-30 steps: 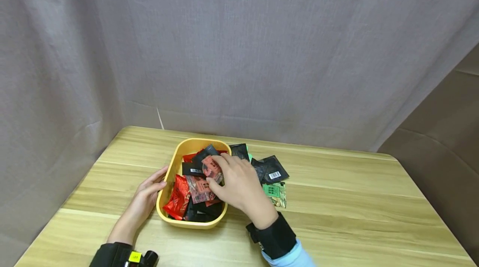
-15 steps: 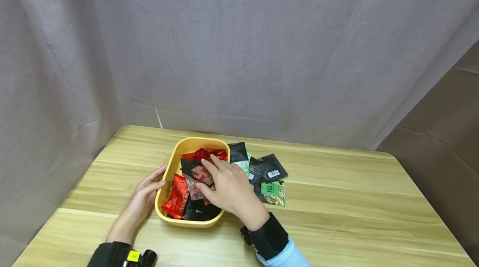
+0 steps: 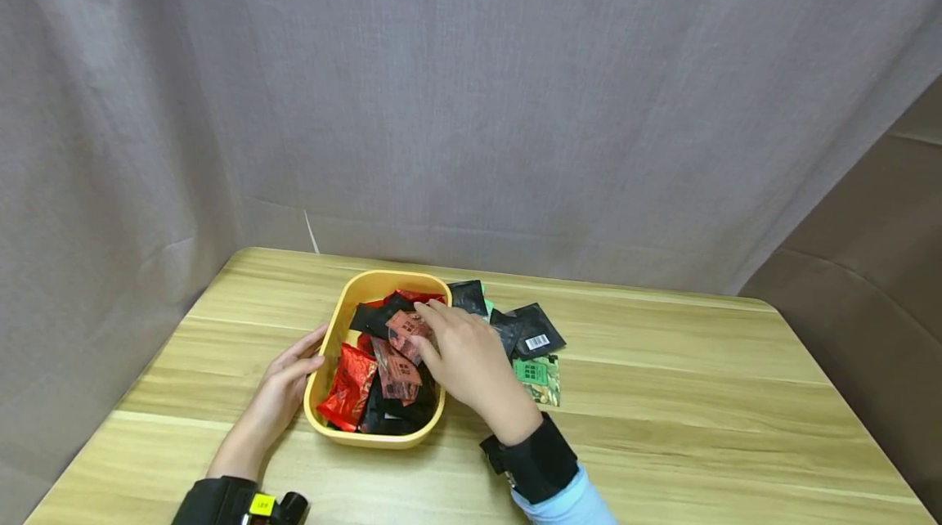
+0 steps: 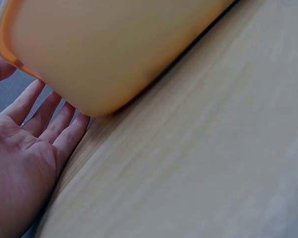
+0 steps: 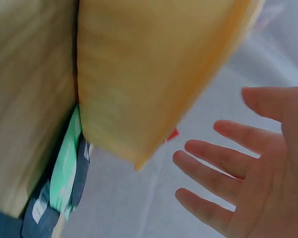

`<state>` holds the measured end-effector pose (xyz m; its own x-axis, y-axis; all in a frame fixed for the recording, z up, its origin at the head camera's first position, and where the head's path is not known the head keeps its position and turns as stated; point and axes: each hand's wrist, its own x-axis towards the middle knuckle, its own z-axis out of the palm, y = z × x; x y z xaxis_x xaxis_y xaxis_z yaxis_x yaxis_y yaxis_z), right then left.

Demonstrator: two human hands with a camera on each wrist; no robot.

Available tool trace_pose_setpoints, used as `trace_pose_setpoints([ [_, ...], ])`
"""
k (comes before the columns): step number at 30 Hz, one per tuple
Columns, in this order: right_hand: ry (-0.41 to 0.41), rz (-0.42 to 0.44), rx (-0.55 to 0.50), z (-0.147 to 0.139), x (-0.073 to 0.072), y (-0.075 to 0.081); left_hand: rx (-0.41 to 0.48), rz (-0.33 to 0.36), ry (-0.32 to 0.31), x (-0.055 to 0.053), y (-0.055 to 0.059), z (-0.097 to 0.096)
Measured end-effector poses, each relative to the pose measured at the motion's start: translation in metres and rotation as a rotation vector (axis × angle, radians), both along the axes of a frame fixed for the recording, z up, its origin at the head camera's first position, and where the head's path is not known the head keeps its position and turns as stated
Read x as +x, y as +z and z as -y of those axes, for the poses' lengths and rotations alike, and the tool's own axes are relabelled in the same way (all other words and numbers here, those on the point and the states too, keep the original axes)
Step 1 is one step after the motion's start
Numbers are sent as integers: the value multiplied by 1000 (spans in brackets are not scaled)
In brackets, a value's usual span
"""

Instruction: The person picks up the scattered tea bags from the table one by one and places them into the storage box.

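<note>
A yellow plastic bin point(image 3: 375, 441) stands on the table, holding a mix of small packets. Among these are a shiny red packet point(image 3: 349, 388), a black sachet point(image 3: 388, 314) and reddish see-through sachets point(image 3: 397, 371). My left hand point(image 3: 283, 386) rests against the bin's left side, its fingers stretched along the outer wall in the left wrist view. Over the bin's right rim reaches my right hand point(image 3: 478, 361), fingertips close above the reddish sachets. In the right wrist view, that right hand point(image 5: 258, 168) has spread fingers with nothing between them.
Right of the bin lies a loose pile: black sachets point(image 3: 536, 330), one with a white barcode label, and a green-labelled sachet point(image 3: 543, 379). A grey curtain point(image 3: 471, 100) hangs behind the wooden table point(image 3: 699, 410).
My right hand reached left over the sachets, then drew back right. The black and reddish sachets in the bin have shifted. My left hand stays at the bin's side.
</note>
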<state>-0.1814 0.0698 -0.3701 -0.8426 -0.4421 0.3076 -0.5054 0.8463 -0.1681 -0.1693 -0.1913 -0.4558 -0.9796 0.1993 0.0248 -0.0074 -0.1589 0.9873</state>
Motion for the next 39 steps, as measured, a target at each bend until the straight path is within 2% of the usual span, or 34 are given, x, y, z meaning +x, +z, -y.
trace_pose_setpoints([
  [3, -55, 45, -10, -12, -6, 2, -7, 2, -1, 0, 0, 0],
  [9, -172, 201, -27, -42, -20, 0, -5, -1, 1, 0, 0, 0],
  [18, -228, 416, -11, -75, -33, -15, -5, 5, 3, 0, -1, 0],
  [25, -236, 444, -32, -87, -40, -25, -22, 7, 3, 0, -1, 2],
  [33, -211, 493, -10, -82, -44, -39, 3, -2, 1, 0, -1, 1],
  [39, -236, 447, 21, -79, -44, -44, 8, 1, -2, -1, -2, 0],
])
